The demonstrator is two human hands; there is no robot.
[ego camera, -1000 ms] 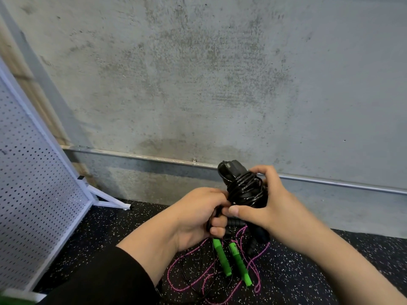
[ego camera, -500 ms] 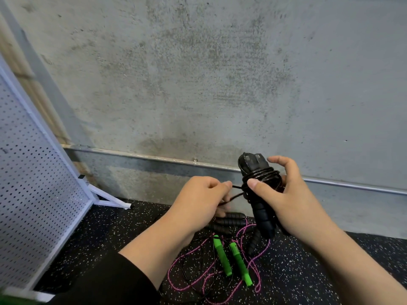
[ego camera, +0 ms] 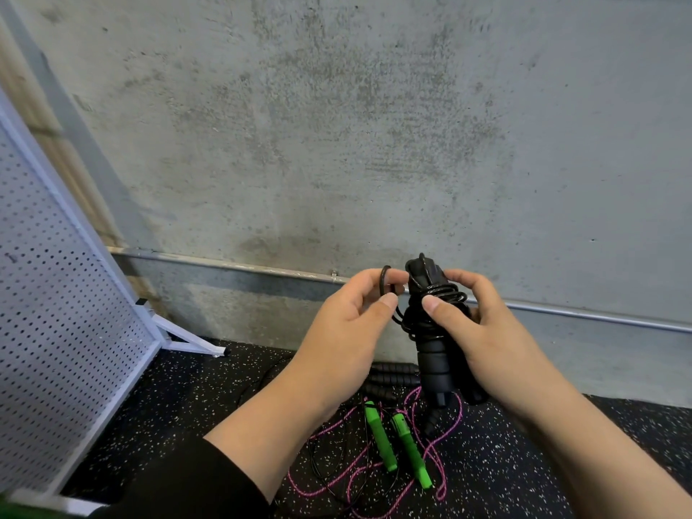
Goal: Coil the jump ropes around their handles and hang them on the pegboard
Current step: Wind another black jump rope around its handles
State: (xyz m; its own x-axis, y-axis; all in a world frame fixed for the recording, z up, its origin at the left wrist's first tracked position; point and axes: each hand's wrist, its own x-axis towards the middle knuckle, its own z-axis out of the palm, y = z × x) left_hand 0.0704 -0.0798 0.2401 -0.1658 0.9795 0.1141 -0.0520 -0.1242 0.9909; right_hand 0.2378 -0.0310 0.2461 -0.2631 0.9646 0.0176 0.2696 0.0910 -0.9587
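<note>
While the right hand (ego camera: 483, 342) gripped the black jump rope handles (ego camera: 436, 363) upright in front of the concrete wall (ego camera: 337, 125), its thumb pressed on the black cord (ego camera: 438, 297), which was wound in several turns around the upper part of the handles. The fingers of this hand were curled behind the bundle, and the lower ends of the handles stuck out below the palm. The left hand (ego camera: 344, 331) was just beside the bundle and pinched a small loop of cord (ego camera: 385, 280) between the thumb and the forefinger; the loop stood up above the fingers and ran across to the coil. Both hands were raised above the floor, at the height of the metal strip (ego camera: 224, 262) that ran along the wall.

On the dark speckled floor (ego camera: 194, 402) below the hands lay a second jump rope with two green handles (ego camera: 397, 443) side by side and a loose pink cord (ego camera: 337, 477) spread around them. Some more black handles (ego camera: 393, 378) lay on the floor just behind the green ones, partly hidden by the hands, and a thin black cord lay tangled with the pink one. The white pegboard (ego camera: 56, 331) stood at the left, tilted, on a white foot, well apart from the ropes. A black sleeve (ego camera: 179, 485) covered the left forearm near the bottom edge.
</note>
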